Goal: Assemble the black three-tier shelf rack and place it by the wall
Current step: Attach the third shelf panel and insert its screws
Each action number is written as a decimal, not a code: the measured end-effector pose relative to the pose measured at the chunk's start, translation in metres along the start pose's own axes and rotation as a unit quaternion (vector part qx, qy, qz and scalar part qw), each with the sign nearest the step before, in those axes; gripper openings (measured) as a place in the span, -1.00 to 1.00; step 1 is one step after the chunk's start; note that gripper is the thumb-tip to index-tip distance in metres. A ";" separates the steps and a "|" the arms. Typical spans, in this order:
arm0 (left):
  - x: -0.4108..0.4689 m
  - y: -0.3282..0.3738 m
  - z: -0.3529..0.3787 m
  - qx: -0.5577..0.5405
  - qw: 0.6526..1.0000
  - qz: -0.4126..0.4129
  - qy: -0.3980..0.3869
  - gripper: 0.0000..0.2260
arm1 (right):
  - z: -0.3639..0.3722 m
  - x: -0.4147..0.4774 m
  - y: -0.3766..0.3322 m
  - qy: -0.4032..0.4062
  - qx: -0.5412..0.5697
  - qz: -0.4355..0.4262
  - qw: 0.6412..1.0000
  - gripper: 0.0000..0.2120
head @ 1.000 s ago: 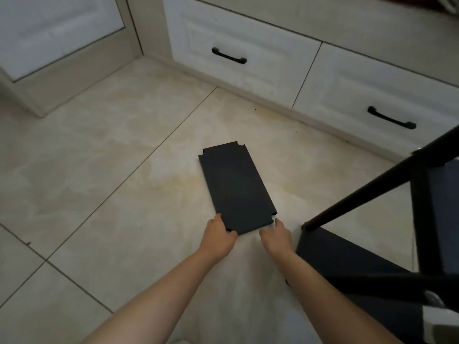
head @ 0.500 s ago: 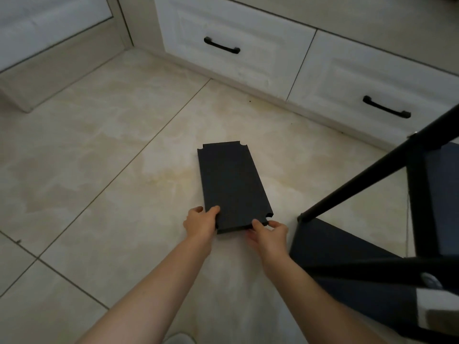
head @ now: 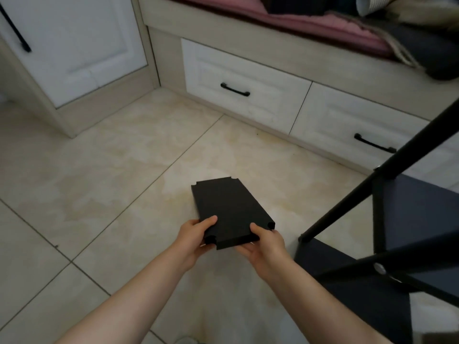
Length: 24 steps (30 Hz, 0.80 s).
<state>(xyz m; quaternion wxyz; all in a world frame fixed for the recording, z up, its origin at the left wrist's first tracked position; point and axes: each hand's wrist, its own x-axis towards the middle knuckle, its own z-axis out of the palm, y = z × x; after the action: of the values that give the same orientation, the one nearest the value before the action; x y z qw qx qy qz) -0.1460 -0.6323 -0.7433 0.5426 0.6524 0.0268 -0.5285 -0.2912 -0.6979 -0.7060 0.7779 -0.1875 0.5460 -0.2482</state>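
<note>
I see the flat black rectangular shelf panel with notched corners over the beige tiled floor, gripped at its near end by left hand and right hand, thumbs on top. Black metal rack frame stands right.

Both bare forearms reach forward and converge on the near end of the black shelf panel. The left hand grips its near left corner, thumb on top, fingers curled beneath. The right hand grips the near right corner likewise, thumb lying on top.
</note>
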 end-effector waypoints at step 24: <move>-0.217 0.156 -0.044 0.035 0.990 0.129 -0.037 -0.68 | -0.038 -0.290 -0.111 -0.177 -0.163 -0.204 0.949 -0.78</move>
<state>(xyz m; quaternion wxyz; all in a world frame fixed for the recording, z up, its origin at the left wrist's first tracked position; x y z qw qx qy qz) -0.1178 -0.5471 -0.4878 0.5835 0.6489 -0.0962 -0.4787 -0.4281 -0.6168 -0.4368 0.7534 -0.4601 0.3831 -0.2719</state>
